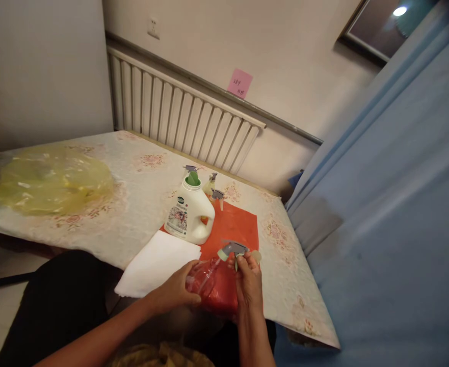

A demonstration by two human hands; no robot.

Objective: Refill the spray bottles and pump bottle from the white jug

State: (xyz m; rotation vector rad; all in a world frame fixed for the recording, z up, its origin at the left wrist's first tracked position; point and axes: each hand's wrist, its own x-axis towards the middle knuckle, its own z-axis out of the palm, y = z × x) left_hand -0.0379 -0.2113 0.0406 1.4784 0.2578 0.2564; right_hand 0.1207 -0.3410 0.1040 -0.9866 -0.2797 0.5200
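Grey spray head (pixel 232 248) pinched in right grip (pixel 250 279); clear bottle (pixel 204 279), lower left, clasped by left grip (pixel 180 285).

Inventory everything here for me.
Bag: one, yellow, left
Jug: one, cream, centre
Spray tops: four, grey, three near jug
Bottle: one, clear, front
Red sheet: one, beside jug
White sheet: one, front edge
Table: one, pale floral, centre
Radiator: one, cream, wall
Socket: one, white, wall
Note: one, pink, above radiator
Picture: one, dark, wall
Curtain: one, blue, right
Legs: two, black-clothed, below
Left hand: one, on bottle
Right hand: one, on spray top
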